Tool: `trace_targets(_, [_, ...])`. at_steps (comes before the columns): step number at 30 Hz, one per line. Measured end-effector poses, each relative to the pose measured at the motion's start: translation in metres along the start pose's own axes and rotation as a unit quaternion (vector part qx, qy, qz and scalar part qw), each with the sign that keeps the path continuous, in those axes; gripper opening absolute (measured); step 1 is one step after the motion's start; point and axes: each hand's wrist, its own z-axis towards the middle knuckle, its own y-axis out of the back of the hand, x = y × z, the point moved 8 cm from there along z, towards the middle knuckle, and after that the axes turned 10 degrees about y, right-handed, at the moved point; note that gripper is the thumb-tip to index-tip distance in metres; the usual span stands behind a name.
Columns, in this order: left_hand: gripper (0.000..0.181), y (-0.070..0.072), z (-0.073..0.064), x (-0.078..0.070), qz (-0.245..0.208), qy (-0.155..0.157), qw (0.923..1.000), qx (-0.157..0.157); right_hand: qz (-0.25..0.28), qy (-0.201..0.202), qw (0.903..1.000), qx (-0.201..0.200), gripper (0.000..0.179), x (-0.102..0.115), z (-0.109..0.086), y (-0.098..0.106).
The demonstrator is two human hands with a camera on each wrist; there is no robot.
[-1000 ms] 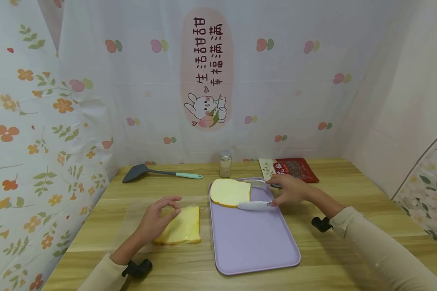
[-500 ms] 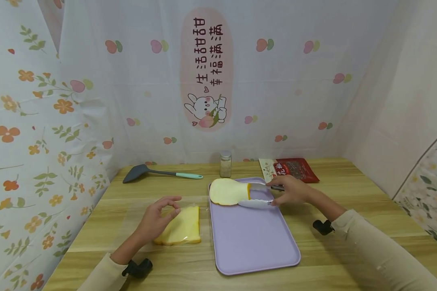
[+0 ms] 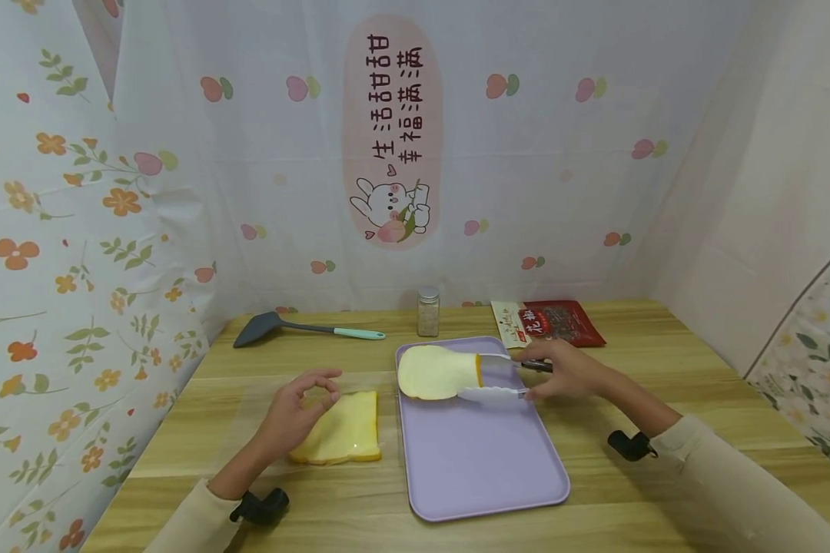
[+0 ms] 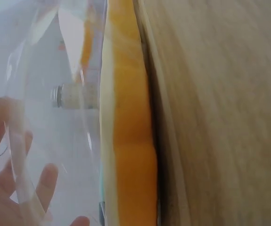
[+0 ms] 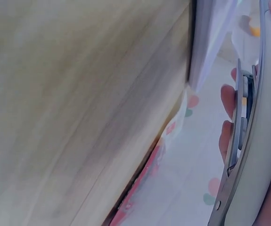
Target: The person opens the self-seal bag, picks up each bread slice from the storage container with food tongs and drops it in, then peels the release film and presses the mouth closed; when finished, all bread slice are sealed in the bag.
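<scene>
My right hand (image 3: pixel 570 372) grips metal tongs with pale scalloped ends (image 3: pixel 493 395), their handle also filling the right of the right wrist view. The tongs hold a bread slice (image 3: pixel 430 373) by its right end, and the slice bows between them over the back of the lilac tray (image 3: pixel 484 468). At left, a clear plastic bag (image 3: pixel 389 384) lies around more bread (image 3: pixel 349 432). My left hand (image 3: pixel 292 415) is at the bag, thumb and forefinger curled together on its raised film. Through that film the left wrist view shows the fingers, beside the bread's orange crust (image 4: pixel 133 117).
A dark spatula with a mint handle (image 3: pixel 360 334) lies at the back left. Behind the tray stands a glass seasoning jar (image 3: pixel 428 313). A red and white spice packet (image 3: pixel 560 322) rests at the back right. A printed curtain (image 3: pixel 567 230) borders the table.
The right hand has drawn slightly right and toward me. Between the tongs, the bread slice's right end has been squeezed narrower and bent. The left hand has barely moved.
</scene>
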Motion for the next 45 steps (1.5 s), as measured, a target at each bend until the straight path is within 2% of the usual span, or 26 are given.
trace_targets(6, [0.004,0.004,-0.001,0.000,0.000,0.009,0.9999,-0.010,0.008,0.005,0.9998,-0.015,0.061,0.015,-0.015,0.005])
trace_targets(11, [0.005,0.006,-0.002,-0.002,-0.013,0.015,0.9998,-0.009,0.032,0.023,0.9992,0.007,0.059,0.035,-0.020,-0.001])
trace_targets(14, [0.005,0.006,-0.003,-0.005,-0.021,0.005,0.9997,-0.009,0.031,0.029,0.9989,0.022,0.059,0.044,-0.020,-0.006])
trace_targets(21, [0.005,0.008,-0.004,-0.005,-0.027,-0.010,0.9996,-0.006,0.035,0.024,0.9979,0.048,0.058,0.053,-0.008,-0.018])
trace_targets(27, [0.007,0.010,-0.003,-0.004,-0.026,-0.019,0.9995,-0.005,0.046,0.060,0.9954,0.060,0.057,0.057,0.004,-0.023])
trace_targets(36, [0.004,0.006,-0.002,-0.004,-0.035,-0.027,0.9982,0.040,0.045,0.051,0.9957,0.063,0.058,0.053,0.013,-0.023])
trace_targets(45, [0.005,0.006,-0.002,-0.004,-0.041,-0.018,0.9984,0.033,0.062,0.054,0.9946,0.063,0.058,0.061,0.018,-0.025])
